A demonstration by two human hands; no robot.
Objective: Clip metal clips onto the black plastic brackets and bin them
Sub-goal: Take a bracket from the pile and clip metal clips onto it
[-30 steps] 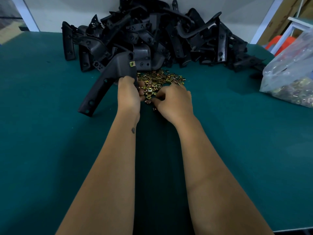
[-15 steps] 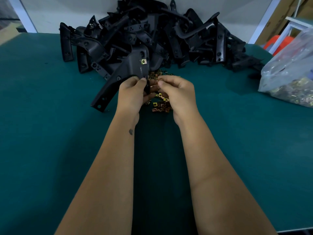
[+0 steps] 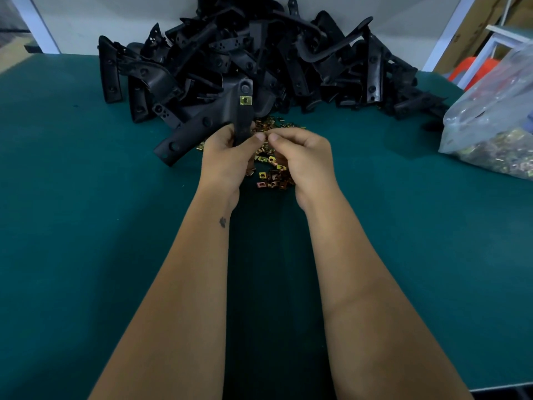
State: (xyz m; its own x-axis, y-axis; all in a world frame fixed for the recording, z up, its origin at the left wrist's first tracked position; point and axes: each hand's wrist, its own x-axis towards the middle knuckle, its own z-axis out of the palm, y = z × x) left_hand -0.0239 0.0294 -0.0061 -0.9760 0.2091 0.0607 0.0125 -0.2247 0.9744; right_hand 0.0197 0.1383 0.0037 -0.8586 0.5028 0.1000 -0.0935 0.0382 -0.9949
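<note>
Bracket [image 3: 202,125], black plastic: held raised above the bench [image 3: 86,226], in front of the bracket pile [image 3: 259,53]. One yellow metal clip [image 3: 246,100] is already seated on its upper arm, near a round hole.

Left hand [image 3: 227,160]: fingers and thumb are curled round the bracket's lower arm.

Right hand [image 3: 302,157]: fingertips are pinched together just beside the bracket's edge; a further clip is presumably held there, but it is hidden and cannot be confirmed.

Loose clips [image 3: 271,174]: scattered on the green bench beneath both hands.

Clear bag [image 3: 490,125]: lying at the right edge of the bench, filled with more clips.

Bin: not in view.

Risks, as judged: a small clip may be dropped into the loose scatter if the pinch slips; a clip pushed on crooked may be left half-seated or sprung off; the bracket may be twisted in the one-handed grip under pressure.

Markings: no brand, label or legible writing is seen.
</note>
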